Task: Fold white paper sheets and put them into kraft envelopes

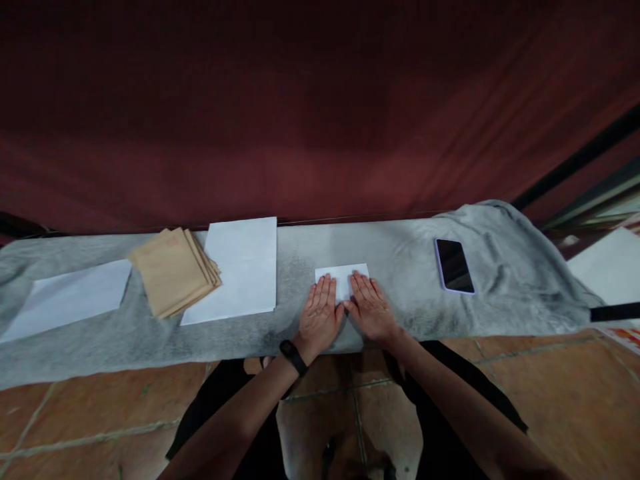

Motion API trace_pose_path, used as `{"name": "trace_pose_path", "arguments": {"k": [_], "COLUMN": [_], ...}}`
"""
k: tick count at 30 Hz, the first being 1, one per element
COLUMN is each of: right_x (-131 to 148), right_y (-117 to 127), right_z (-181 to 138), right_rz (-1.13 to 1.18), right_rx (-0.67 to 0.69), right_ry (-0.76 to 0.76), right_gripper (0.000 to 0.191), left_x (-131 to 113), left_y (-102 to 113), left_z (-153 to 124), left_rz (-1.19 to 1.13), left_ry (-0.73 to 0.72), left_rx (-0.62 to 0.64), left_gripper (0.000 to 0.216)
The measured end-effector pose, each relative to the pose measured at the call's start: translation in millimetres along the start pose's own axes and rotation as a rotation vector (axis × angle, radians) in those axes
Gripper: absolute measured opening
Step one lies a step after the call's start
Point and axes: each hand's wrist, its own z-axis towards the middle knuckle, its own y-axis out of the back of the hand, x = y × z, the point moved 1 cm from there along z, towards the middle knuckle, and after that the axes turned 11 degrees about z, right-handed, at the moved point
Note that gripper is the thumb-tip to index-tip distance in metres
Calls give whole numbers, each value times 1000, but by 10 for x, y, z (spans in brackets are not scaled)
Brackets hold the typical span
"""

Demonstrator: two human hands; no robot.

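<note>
A small white piece of paper (343, 285), seemingly folded, lies on the grey cloth in front of me. My left hand (320, 313) rests flat on its left side, fingers stretched forward. On its right side my right hand (371, 310) lies flat too, with the thumbs of both hands almost meeting near the lower edge. Much of the paper is hidden beneath the palms. Neither hand grips anything. To the left is a stack of white sheets (245, 270), its left part covered by a fanned pile of brown envelopes (170, 270).
The grey cloth (400, 253) covers a long narrow table. Another white sheet (75, 293) lies at far left. A phone (454, 265) in a light purple case rests to the right. Behind the table hangs a dark red curtain (320, 133). A white panel (613, 267) stands at the right edge.
</note>
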Motion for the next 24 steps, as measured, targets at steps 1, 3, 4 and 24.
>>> {"name": "trace_pose_path", "arguments": {"k": [1, 3, 4, 24], "right_x": [-5, -13, -17, 22], "right_y": [7, 21, 27, 183], "right_z": [-8, -22, -29, -278], "right_rz": [-10, -23, -29, -34], "right_rx": [-3, -4, -7, 82], "right_ry": [1, -1, -7, 61], "right_gripper": [64, 64, 64, 56], "left_x": [22, 61, 77, 130], "left_y": [12, 31, 37, 30], "left_z": [-20, -62, -82, -145], "left_rz": [2, 3, 3, 63], "left_ry": [9, 21, 27, 69], "left_rx": [0, -2, -4, 27], "left_gripper": [63, 64, 65, 66]}}
